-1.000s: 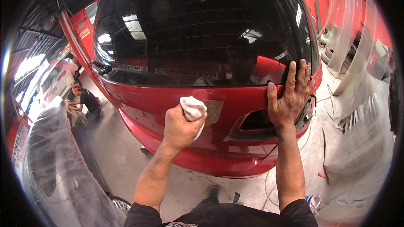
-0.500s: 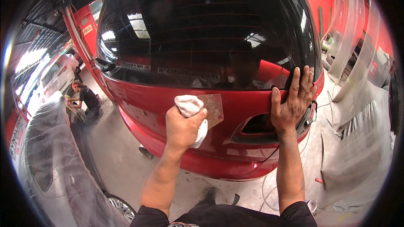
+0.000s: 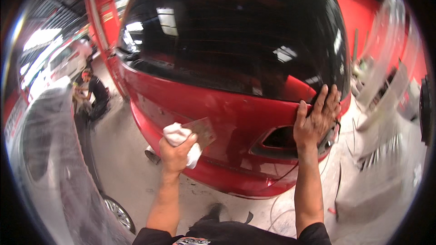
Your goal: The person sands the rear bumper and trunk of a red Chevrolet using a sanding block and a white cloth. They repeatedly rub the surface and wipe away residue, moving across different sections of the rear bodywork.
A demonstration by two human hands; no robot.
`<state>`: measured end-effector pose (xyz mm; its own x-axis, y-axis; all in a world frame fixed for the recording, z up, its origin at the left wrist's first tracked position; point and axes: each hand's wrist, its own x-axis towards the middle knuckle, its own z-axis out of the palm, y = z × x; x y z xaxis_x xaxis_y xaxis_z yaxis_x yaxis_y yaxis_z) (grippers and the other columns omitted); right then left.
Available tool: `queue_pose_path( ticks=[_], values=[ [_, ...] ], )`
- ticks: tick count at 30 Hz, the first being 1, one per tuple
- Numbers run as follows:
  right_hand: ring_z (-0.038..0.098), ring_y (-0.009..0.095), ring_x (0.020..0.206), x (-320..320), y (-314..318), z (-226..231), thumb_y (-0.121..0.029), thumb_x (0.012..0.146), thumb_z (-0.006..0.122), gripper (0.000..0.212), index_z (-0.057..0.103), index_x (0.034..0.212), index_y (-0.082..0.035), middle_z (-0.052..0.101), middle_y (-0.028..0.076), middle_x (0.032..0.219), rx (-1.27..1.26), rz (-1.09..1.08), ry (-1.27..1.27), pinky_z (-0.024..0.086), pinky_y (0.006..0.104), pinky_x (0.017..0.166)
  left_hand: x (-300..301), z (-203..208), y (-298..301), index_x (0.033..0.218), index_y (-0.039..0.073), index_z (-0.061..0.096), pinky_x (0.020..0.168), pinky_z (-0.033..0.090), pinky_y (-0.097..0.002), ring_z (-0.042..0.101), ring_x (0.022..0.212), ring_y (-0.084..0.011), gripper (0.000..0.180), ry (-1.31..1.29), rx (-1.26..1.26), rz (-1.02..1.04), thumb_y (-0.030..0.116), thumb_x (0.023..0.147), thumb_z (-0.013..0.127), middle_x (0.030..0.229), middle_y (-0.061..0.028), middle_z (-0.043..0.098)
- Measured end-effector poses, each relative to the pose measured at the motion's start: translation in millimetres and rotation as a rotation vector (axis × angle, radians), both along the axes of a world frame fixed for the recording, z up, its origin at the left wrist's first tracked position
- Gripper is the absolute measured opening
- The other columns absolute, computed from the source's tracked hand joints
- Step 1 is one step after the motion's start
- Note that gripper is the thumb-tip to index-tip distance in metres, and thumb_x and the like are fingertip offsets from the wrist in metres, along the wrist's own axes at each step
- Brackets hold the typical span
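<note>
Basically: left hand (image 3: 176, 153) fisted round crumpled white cloth (image 3: 180, 137) w/ thin square sheet (image 3: 202, 132) on glossy red car tailgate (image 3: 218, 109); right hand (image 3: 315, 117) flat, open, bracing. Rub evenly, imo.

Room was tight back there. The red car's rear panel (image 3: 236, 113) filled the whole front, with the left hand (image 3: 178, 150) and its white cloth (image 3: 178, 132) pressed on it and the right hand (image 3: 315, 120) flat near the dark recess (image 3: 279, 138). Bare panel between the two hands was open. Left side was blocked by a plastic-covered car (image 3: 50, 163) (a crouching person (image 3: 93, 95) beyond it), and plastic sheeting (image 3: 386, 122) crowded the right.
</note>
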<state>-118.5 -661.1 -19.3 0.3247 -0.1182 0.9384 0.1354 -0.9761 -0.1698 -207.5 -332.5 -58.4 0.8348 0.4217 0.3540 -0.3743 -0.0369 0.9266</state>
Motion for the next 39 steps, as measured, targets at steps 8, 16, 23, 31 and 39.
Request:
queue_pose_path(
  ticks=[8,16,23,31,39],
  values=[
    [0.009,0.038,0.149,-3.9,115.6,-51.8,-0.056,0.087,0.056,0.087,0.028,0.152,-0.006,0.016,0.018,0.161,-0.818,0.332,0.275,0.003,0.0564,0.120,-100.4,-146.7,16.0,0.086,-0.002,0.068,0.060,0.052,-0.0330,0.065,0.065,-0.0149,0.011,0.431,-0.208,0.232,0.003,0.078,0.073,0.076,-0.0073,0.068],
    [0.011,0.035,0.150,-6.1,124.7,40.3,-0.062,0.089,0.051,0.089,0.029,0.150,-0.001,0.017,0.019,0.160,-0.783,0.165,0.191,0.006,0.0522,0.121,-249.1,-243.9,25.0,0.094,-0.004,0.067,0.064,0.053,-0.0319,0.065,0.072,-0.0153,0.016,0.618,-0.415,0.537,-0.004,0.078,0.070,0.085,-0.0070,0.070],
    [0.015,0.032,0.149,-16.7,108.8,-93.4,-0.050,0.091,0.054,0.079,0.032,0.150,-0.003,0.024,0.016,0.159,-1.323,0.452,0.484,0.005,0.0504,0.122,-307.0,-256.4,16.2,0.095,-0.006,0.066,0.070,0.053,-0.0320,0.067,0.078,-0.0166,0.016,0.512,-0.657,0.634,-0.004,0.079,0.067,0.088,-0.0104,0.071],
    [0.011,0.027,0.150,17.8,227.2,48.9,-0.056,0.093,0.048,0.080,0.027,0.152,-0.006,0.018,0.010,0.161,-1.143,0.172,0.210,0.007,0.0475,0.123,-299.9,-275.3,43.7,0.094,-0.003,0.065,0.068,0.052,-0.0313,0.065,0.075,-0.0159,0.017,0.664,-0.593,0.576,-0.005,0.078,0.070,0.087,-0.0079,0.069],
    [0.005,0.026,0.151,44.5,398.6,27.8,-0.053,0.099,0.038,0.075,0.017,0.155,-0.008,0.009,0.008,0.164,-1.293,-0.008,0.352,0.004,0.0464,0.123,-310.8,-308.7,98.7,0.090,-0.001,0.066,0.068,0.050,-0.0319,0.064,0.075,-0.0160,0.014,0.763,-0.587,0.691,-0.002,0.077,0.071,0.085,-0.0057,0.069]
  ],
)
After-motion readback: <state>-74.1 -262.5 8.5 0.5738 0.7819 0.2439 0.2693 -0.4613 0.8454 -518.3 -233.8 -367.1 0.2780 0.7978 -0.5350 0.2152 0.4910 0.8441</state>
